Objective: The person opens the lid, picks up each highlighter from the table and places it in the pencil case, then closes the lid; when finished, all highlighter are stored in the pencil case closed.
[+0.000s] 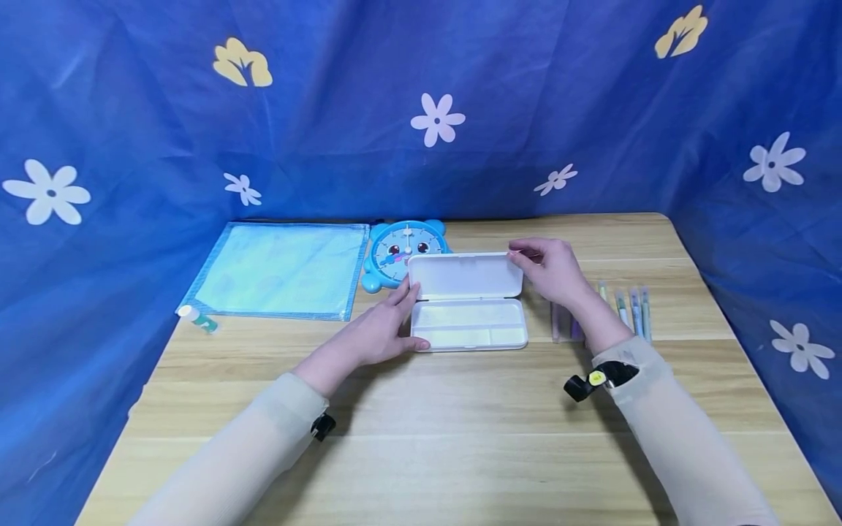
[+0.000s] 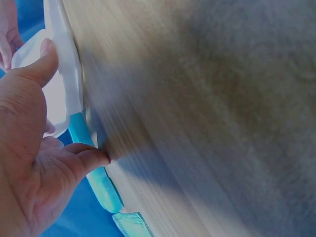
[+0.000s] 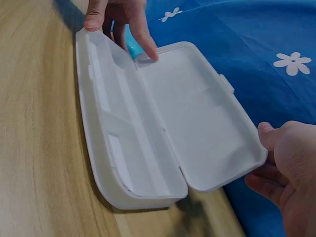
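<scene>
A white pencil case point(image 1: 468, 313) lies with its lid point(image 3: 197, 113) raised on the hinge, showing bare compartments split by low dividers. At its left end is my left hand point(image 1: 381, 329), the thumb on the front corner of the base and a fingertip at the lid's near-hinge corner, holding that end. My right hand point(image 1: 551, 272) pinches the lid's upper right corner, thumb on the inner side and fingers behind. The left wrist view catches the left palm point(image 2: 29, 163) beside the case's end.
Behind the case sits a blue cartoon clock point(image 1: 388, 256), partly covered by the lid. A light-blue mesh pouch point(image 1: 283, 270) lies left, a glue stick point(image 1: 199, 319) at its near corner. Several markers point(image 1: 636, 313) lie right, partly hidden by the right forearm. A blue curtain point(image 1: 342, 146) hangs behind.
</scene>
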Action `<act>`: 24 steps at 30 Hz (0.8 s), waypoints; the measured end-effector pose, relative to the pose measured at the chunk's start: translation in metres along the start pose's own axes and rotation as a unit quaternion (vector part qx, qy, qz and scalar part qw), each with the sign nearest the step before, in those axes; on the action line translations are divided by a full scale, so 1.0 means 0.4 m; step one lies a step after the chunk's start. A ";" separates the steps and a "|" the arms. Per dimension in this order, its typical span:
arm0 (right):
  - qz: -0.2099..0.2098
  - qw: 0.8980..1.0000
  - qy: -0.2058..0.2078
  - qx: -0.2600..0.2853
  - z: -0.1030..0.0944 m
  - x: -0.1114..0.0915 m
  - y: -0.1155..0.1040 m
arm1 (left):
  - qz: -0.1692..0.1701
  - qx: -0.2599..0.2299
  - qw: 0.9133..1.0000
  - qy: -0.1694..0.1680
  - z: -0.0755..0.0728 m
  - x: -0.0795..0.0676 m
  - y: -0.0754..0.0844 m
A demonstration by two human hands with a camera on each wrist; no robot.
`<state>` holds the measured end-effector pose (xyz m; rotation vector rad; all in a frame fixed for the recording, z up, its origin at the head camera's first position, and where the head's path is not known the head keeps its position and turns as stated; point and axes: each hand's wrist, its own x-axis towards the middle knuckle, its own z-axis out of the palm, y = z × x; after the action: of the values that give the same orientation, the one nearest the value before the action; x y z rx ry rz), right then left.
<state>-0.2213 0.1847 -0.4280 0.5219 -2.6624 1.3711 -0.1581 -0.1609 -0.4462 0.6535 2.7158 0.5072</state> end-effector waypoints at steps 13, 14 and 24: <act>0.032 0.999 0.021 0.027 -0.077 -0.063 0.024 | 0.001 0.000 1.000 0.006 0.004 0.007 -0.004; 0.036 0.999 0.022 0.027 -0.081 -0.068 0.023 | 0.001 -0.001 1.000 0.007 0.003 0.008 -0.004; 0.085 0.996 0.036 0.015 -0.116 -0.118 0.030 | -0.006 -0.001 1.000 0.006 0.002 0.012 -0.005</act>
<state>-0.1841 0.2405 -0.4214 0.2481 -2.6851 1.4445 -0.1628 -0.1601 -0.4489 0.6352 2.7282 0.5129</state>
